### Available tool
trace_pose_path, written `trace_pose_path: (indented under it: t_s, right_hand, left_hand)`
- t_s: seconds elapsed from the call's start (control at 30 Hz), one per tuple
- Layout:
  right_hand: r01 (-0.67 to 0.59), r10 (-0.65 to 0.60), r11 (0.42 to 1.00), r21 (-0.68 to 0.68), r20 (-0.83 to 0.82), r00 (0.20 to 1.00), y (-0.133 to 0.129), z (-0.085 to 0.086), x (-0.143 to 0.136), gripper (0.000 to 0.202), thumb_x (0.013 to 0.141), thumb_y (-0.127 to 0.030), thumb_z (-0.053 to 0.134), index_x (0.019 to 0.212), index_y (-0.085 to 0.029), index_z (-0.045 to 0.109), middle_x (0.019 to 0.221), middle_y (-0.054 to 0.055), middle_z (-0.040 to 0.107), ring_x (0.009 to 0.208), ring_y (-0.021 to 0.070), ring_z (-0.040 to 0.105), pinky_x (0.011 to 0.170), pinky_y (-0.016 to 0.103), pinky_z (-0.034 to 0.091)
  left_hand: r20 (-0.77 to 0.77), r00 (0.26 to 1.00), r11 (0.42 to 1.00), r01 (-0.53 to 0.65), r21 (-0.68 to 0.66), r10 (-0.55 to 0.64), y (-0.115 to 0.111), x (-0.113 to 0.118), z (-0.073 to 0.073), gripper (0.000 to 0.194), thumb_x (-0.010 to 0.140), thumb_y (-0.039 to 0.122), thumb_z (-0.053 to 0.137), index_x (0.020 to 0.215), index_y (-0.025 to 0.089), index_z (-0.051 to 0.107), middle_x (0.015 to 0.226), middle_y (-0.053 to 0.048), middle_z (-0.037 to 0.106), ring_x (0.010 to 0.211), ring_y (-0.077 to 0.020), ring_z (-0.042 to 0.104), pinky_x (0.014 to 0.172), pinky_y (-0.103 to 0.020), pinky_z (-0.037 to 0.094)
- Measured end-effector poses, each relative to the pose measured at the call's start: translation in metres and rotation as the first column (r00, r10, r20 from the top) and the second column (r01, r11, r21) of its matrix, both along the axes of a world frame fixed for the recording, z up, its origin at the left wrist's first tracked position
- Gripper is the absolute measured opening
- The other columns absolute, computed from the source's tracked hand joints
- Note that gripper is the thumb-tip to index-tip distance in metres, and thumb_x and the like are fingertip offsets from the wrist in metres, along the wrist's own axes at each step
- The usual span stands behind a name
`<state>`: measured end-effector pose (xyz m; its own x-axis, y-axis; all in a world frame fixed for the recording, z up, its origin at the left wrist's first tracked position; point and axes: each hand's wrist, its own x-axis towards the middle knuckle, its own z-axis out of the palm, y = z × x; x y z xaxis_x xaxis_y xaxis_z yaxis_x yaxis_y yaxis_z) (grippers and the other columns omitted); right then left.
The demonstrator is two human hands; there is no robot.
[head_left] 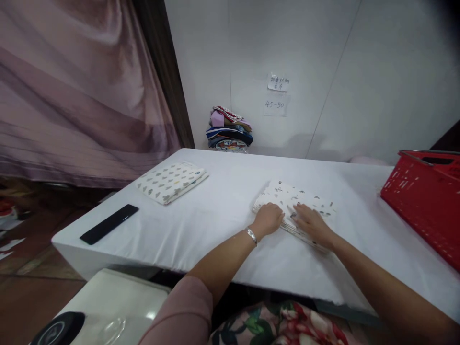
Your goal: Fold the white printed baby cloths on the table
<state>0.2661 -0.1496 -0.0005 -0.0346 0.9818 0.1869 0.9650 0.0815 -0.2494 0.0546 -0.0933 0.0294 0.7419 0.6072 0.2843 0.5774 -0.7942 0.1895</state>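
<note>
A folded white cloth with small dark prints [287,194] lies on the white-covered table [223,201], right of the middle. My left hand [268,219] is at its near left edge, fingers curled over the fabric. Across its top rests my right hand [312,223], its fingers spread and pointing left, holding nothing. A second folded white cloth with grey cloud shapes [172,181] lies apart on the left side of the table.
At the right end stands a red basket [427,201]. A black flat object [109,224] lies near the left edge. Behind the table is a stack of folded fabrics [230,132] by the wall. A white lidded item [115,306] is below, at the near left.
</note>
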Motion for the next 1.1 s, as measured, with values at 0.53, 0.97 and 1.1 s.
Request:
trace_pose_path:
  t_s: [0.53,0.97,1.1]
  right_hand:
    - [-0.052,0.050,0.999,0.001,0.221,0.974,-0.055,-0.010,-0.029,0.057,0.088,-0.048,0.040,0.138,-0.020,0.038,0.146,0.011,0.031,0.135,0.0289,0.025,0.107,0.054,0.024]
    - [0.493,-0.455,0.865,-0.097,-0.566,0.687,-0.074,-0.012,0.017,0.069,0.079,-0.058,0.046,0.134,-0.018,0.045,0.144,0.012,0.036,0.130,0.0306,0.035,0.107,0.046,0.030]
    - [0.497,-0.459,0.860,-0.119,-0.608,0.648,-0.072,-0.020,0.008,0.064,0.075,-0.052,0.050,0.131,-0.021,0.048,0.150,0.008,0.024,0.134,0.0298,0.028,0.108,0.045,0.029]
  left_hand:
    - [0.039,0.991,0.991,-0.126,-0.051,0.128,0.018,-0.012,-0.021,0.043,0.090,0.042,0.038,0.124,0.016,0.047,0.140,-0.011,0.042,0.134,-0.0228,0.029,0.111,-0.044,0.019]
    - [0.094,0.878,0.839,-0.410,-0.356,0.469,0.060,-0.015,-0.009,0.030,0.089,0.029,0.038,0.107,0.018,0.059,0.107,-0.010,0.064,0.101,-0.0221,0.057,0.085,-0.033,0.044]
    - [0.065,0.869,0.814,-0.431,-0.389,0.490,0.060,-0.015,-0.011,0.029,0.088,0.028,0.038,0.105,0.019,0.061,0.106,-0.009,0.064,0.100,-0.0220,0.057,0.083,-0.031,0.044]
